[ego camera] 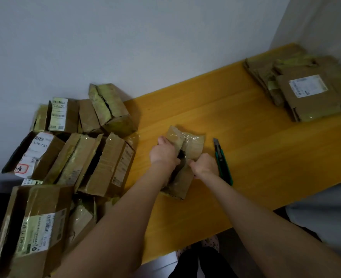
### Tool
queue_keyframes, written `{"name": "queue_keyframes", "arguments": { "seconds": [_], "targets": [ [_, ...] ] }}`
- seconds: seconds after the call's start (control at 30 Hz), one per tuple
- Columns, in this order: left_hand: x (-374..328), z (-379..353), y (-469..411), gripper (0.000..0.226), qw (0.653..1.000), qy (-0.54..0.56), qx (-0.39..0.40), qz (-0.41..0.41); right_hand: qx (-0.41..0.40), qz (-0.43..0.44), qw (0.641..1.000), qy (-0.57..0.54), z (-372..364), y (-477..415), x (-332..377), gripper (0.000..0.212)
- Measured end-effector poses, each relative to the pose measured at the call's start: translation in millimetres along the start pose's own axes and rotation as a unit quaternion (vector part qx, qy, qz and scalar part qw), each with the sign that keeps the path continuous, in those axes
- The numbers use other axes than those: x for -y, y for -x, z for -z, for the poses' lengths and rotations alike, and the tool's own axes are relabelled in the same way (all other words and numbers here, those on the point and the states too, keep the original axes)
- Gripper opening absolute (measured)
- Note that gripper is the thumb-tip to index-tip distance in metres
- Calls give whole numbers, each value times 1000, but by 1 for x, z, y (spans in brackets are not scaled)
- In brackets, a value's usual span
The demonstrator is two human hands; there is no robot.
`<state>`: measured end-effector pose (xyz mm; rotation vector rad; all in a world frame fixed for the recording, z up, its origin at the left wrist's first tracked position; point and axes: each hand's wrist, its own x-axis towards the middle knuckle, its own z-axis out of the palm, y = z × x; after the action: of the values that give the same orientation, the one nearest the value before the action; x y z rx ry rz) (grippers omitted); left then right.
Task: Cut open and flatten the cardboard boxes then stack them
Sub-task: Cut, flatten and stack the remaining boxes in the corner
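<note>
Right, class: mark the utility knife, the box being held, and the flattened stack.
utility knife (223, 164), head view, on its green handle.
held box (193, 146), head view, on its taped far flap.
flattened stack (316, 106), head view, on the top sheet's bare cardboard.

The table (245, 137) is honey-yellow wood with fine straight grain. The small cardboard box (193, 143) is brown under glossy yellowish tape, as are the heaped boxes (97, 157). Their white labels (40, 145) carry black barcodes, one with a red-outlined mark. The utility knife (223, 166) is green and black. The wall (125, 37) is pale grey.
</note>
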<state>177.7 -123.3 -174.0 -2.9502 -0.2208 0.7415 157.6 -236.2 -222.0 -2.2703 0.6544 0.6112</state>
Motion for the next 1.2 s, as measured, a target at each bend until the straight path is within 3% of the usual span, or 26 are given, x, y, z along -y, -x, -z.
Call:
{"name": "queue_keyframes", "arguments": {
  "seconds": [0.13,0.27,0.4,0.5,0.7,0.8,0.83,0.9,0.93,1.0,1.1,1.2],
  "targets": [
    [23,27,-6,33,994,42,41,-92,6,-2,1000,2,2,1,0,32],
    [43,34,-7,30,984,95,88,-119,23,-2,1000,-9,2,1,-4,32],
    [65,34,-2,27,959,266,61,-79,47,-2,996,-73,5,-2,-15,24],
    [69,32,7,27,944,320,48,-66,60,3,996,-63,6,0,-15,27],
    [61,42,29,29,906,419,-12,-57,-1,27,998,-48,18,19,5,96],
    [58,56,40,29,891,445,-26,-81,-21,12,1000,6,34,28,22,112],
    [58,61,43,31,886,454,-29,-87,-26,10,999,40,40,29,26,105],
    [62,68,47,34,874,477,-28,-90,-23,34,998,53,51,30,28,59],
    [65,71,47,33,870,483,-31,-90,-15,48,999,13,54,29,28,37],
    [74,75,46,28,864,494,-46,-83,20,48,991,-121,63,28,27,26],
    [90,79,45,22,836,542,-59,-59,63,-5,942,-331,81,31,20,52],
    [103,84,46,23,803,593,-38,-50,105,-25,908,-406,93,32,9,62]
  ]
}}
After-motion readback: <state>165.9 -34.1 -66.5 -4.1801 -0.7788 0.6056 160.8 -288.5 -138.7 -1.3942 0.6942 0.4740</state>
